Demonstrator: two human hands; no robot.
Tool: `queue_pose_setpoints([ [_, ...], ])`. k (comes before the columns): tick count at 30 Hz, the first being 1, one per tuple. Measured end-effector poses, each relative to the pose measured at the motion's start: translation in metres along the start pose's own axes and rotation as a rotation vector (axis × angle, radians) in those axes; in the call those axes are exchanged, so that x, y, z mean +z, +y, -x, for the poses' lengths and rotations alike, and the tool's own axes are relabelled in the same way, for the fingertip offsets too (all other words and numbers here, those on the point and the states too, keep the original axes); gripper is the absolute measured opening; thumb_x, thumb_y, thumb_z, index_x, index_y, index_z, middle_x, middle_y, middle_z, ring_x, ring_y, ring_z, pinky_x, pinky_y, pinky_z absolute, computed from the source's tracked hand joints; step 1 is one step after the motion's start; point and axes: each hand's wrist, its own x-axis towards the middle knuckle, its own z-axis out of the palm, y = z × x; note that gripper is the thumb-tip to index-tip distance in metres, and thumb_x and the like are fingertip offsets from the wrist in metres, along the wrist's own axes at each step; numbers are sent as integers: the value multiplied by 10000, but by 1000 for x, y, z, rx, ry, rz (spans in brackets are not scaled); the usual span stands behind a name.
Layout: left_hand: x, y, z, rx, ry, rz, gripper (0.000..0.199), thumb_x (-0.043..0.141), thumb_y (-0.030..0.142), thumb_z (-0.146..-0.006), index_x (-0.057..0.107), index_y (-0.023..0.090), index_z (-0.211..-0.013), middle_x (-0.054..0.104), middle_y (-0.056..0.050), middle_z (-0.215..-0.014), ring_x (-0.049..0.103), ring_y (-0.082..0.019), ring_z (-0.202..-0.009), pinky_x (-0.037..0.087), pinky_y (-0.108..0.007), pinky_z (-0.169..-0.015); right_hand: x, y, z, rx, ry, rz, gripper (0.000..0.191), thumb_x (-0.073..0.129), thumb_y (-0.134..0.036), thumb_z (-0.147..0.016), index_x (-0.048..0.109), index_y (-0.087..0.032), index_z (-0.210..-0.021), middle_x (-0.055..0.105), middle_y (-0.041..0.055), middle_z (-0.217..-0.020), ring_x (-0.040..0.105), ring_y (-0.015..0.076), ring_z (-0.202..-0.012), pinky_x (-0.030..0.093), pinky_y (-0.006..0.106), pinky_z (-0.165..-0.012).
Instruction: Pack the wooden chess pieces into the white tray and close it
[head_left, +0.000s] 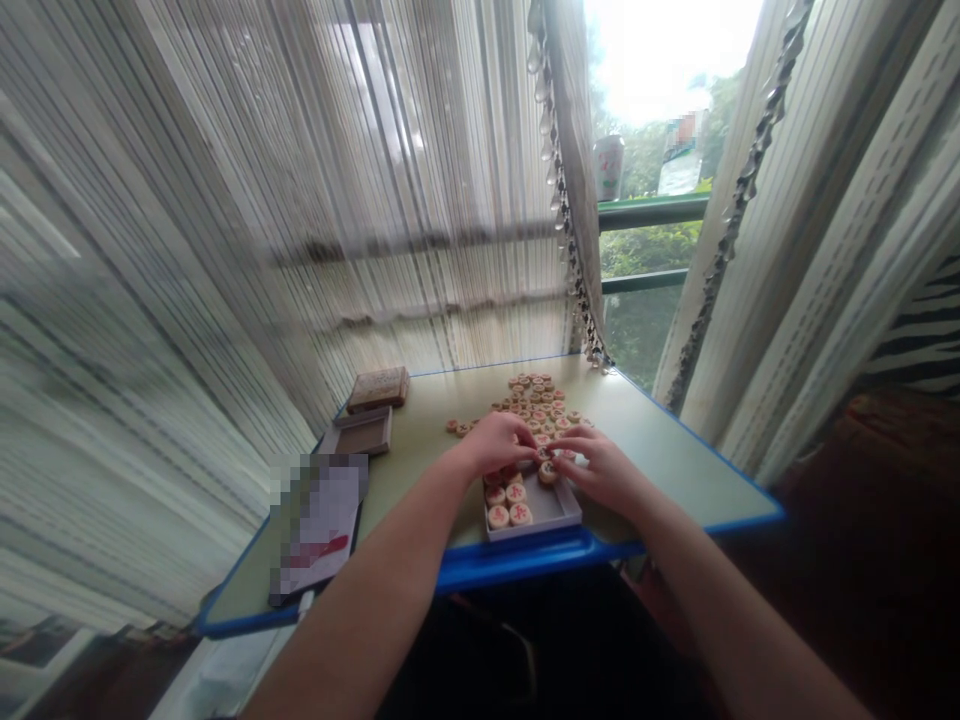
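Note:
An open shallow box lies at the table's front edge, with several red-marked round wooden pieces in its left part. My left hand is over the box's far left side, its fingers bent toward a round piece. From the right, my right hand has its fingertips at the same piece and at a dark-marked piece just in front of it. Both hands look closed around these pieces. Beyond the hands, many loose round pieces are spread in a pile on the table.
The pale table has a blue rim. On its left are a closed wooden-looking box, an empty box lid and a partly blurred flat item. String curtains hang behind; a can stands by the window.

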Motion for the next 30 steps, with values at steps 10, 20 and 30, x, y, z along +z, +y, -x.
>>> queue_pose_setpoints([
  [10,2,-8,-2,-84,-27,32,304,606,424,-673,714,174,-807,633,-10,-661,546,-113,-610,404,-203,-568,0,-2,-1,7,-5,12,240,530,-316,-797,705,-220,-930,594,81,-946,536,211,-955,422,373,-878],
  [20,0,-5,-1,-67,-17,43,293,600,396,-676,718,150,-785,649,-24,-684,560,-119,-630,411,-200,-573,-2,-3,2,-36,26,-16,276,616,-346,-731,684,-225,-970,557,81,-1003,529,214,-981,423,384,-897],
  [30,-3,-1,-1,-86,17,58,297,606,390,-667,721,138,-773,653,-33,-678,561,-121,-620,419,-205,-554,-1,-8,3,-144,-6,-26,119,646,-300,-714,720,-263,-800,583,51,-897,547,189,-894,453,364,-852],
])
